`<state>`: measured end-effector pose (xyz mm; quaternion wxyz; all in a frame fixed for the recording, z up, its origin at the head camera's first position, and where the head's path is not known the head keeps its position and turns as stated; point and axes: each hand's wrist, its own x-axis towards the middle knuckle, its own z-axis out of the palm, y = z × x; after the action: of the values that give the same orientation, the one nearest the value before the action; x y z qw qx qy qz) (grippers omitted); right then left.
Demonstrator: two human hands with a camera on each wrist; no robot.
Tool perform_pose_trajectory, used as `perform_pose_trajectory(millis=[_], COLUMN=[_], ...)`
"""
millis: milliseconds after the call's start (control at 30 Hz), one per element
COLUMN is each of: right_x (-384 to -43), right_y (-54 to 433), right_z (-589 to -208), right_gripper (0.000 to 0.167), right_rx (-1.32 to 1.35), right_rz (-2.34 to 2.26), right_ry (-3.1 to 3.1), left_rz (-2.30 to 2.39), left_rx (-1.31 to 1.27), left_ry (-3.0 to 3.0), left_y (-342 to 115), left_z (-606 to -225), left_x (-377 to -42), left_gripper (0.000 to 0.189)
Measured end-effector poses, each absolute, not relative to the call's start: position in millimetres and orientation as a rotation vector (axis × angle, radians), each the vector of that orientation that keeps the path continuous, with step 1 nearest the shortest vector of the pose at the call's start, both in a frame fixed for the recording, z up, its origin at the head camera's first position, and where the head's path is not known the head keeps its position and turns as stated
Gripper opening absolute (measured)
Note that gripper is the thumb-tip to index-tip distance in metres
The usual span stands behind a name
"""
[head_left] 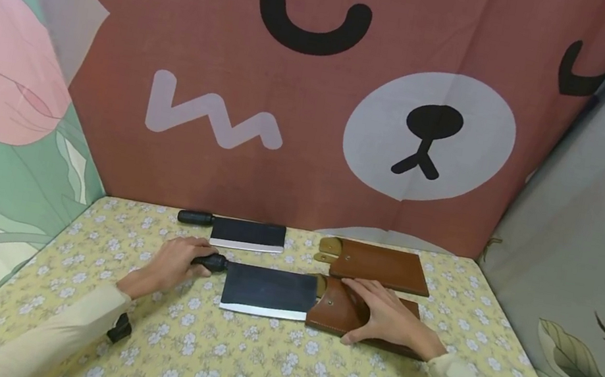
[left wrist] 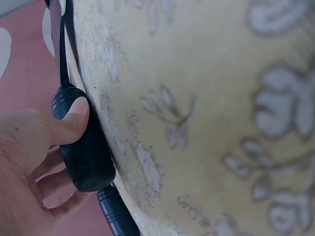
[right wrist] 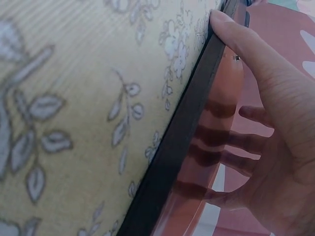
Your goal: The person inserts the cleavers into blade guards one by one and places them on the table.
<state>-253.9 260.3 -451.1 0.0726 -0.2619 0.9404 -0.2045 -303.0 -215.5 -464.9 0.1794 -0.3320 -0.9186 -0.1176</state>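
A cleaver (head_left: 270, 290) with a broad dark blade and bright edge lies in the middle of the table. My left hand (head_left: 177, 263) grips its black handle (left wrist: 84, 142), thumb along one side. The blade's far end meets the mouth of a brown leather sheath (head_left: 329, 305), overlapping it in the head view. My right hand (head_left: 386, 316) holds this sheath from above, thumb at the near edge and fingers spread across toward the far edge. In the right wrist view the fingers (right wrist: 241, 142) lie over the sheath's glossy face, above its dark side edge (right wrist: 167, 147).
Behind lies a second cleaver (head_left: 248, 233), its handle pointing left. A second brown sheath (head_left: 382, 266) with tan straps rests at the back right. A yellow floral cloth (head_left: 248, 366) covers the table, and a bear-print curtain (head_left: 209, 173) hangs along its back edge.
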Motion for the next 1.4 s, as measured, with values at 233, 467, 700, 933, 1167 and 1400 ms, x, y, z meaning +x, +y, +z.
perform_pose_trajectory(millis=[233, 467, 700, 933, 1167, 1400], right_x=[-255.1, -254.7, -255.0, -254.5, -250.1, -244.4], right_y=[257.9, 254.1, 241.5, 241.1, 273.6, 294.2], right_z=[-451.7, -453.1, -451.9, -452.9, -443.7, -440.9], right_gripper=[0.116, 0.118, 0.120, 0.123, 0.125, 0.120], right_rx=[-0.826, -0.864, -0.854, -0.835, -0.688, -0.671], right_rz=[-0.636, -0.668, -0.696, -0.688, -0.594, -0.630], right_ry=[2.809, 2.792, 2.760, 2.760, 2.695, 2.706], left_rz=[-0.320, -0.301, -0.299, -0.317, -0.323, -0.323], left_rx=[-0.924, -0.937, -0.968, -0.998, -0.966, -0.973], left_ry=[-2.648, -2.653, -2.632, -2.606, -2.721, -2.716], left_y=[-214.1, -212.6, -210.0, -207.3, -205.9, -207.9], left_z=[-461.9, -461.2, -459.9, -460.3, -458.1, -455.6], left_x=[-304.7, -305.4, -307.1, -305.5, -304.7, -304.5], left_gripper=[0.048, 0.048, 0.049, 0.052, 0.051, 0.049])
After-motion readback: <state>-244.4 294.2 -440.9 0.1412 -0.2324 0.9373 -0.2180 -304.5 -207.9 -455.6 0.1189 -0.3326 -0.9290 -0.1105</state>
